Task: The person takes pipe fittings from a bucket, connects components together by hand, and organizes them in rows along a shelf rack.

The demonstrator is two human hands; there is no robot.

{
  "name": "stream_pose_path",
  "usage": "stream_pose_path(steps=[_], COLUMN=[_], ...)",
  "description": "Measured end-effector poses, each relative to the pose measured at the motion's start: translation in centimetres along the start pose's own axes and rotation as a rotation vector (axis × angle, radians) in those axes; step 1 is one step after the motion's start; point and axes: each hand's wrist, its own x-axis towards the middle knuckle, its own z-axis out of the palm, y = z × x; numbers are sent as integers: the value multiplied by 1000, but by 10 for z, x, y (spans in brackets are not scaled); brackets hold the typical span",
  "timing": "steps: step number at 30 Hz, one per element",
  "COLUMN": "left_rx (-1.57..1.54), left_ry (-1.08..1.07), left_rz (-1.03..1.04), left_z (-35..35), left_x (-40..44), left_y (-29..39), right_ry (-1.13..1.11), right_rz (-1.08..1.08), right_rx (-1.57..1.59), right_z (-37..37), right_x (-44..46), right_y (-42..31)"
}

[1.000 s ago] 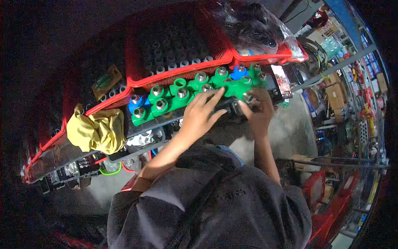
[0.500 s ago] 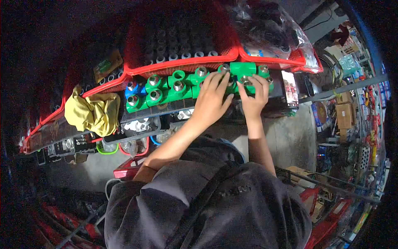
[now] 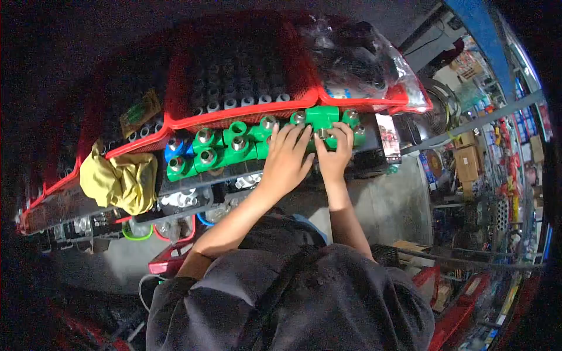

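Green pipe fittings with metal threaded ends stand in rows along the shelf edge. My left hand lies over the middle of the row, fingers stretched and slightly apart, resting on a green fitting; what is under the palm is hidden. Beside it, my right hand has thumb and fingers around the metal end of a green pipe tee. That tee lies with its metal end pointing towards me. Two more green fittings sit just right of it. A blue fitting stands at the left end.
Behind the row are a red basket of grey pipe pieces and another red basket with clear plastic bags. A yellow cloth hangs at the left. A lit phone stands at the right. Small bins hang below the shelf.
The whole view has shifted, so the shelf appears lower and further left. The tee's metal end, in my right hand, now shows more from the side. My left hand stays over the same fittings.
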Motion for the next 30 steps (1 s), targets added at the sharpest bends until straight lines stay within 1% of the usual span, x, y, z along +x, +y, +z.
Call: stream_pose_path(steps=[1, 3, 4, 6, 13, 16, 17, 19, 22, 23, 24, 26, 27, 28, 30], left_rx=[8, 27, 26, 38, 75, 125, 134, 138, 124, 153, 182, 213, 241, 240, 261], left_ry=[-9, -21, -23, -26, -5, 23, 80, 84, 103, 77, 53, 89, 126, 126, 170], left_rz=[3, 12, 8, 24, 67, 103, 103, 81, 34, -2, -36, -23, -9, -7, -58], left_z=[0, 1, 2, 3, 5, 12, 15, 16, 14, 13, 11, 14, 15, 16, 16], left_x=[0, -2, -1, -2, -3, -5, -5, -4, -2, -2, -1, 1, 2, 3, 6], left_y=[0, -1, -2, -4, -5, -10, -11, -11, -9, -7, -6, -10, -11, -11, -10], right_ry=[6, -59, -117, -116, -98, -33, -38, 12, 84, 149, 146, -6, 19, 20, 29], right_rz=[-2, -126, -132, -129, -125, -28, -25, 15, 55, 227, 226, 358, 392, 392, 275], right_rx=[-9, -95, -74, -31, -36, 23, 27, 68, 20, 304, 306, 248, 307, 307, 96], right_z=[-3, -11, -13, -14, -8, 5, 6, 7, 3, 6, 5, 1, 0, 2, 4], right_x=[2, 7, 5, 2, -11, -20, -21, -21, -13, -8, -3, 6, 13, 16, 20], right_y=[0, -2, 4, 6, 16, 15, 15, 10, 12, 8, 9, 11, 5, 5, 6])
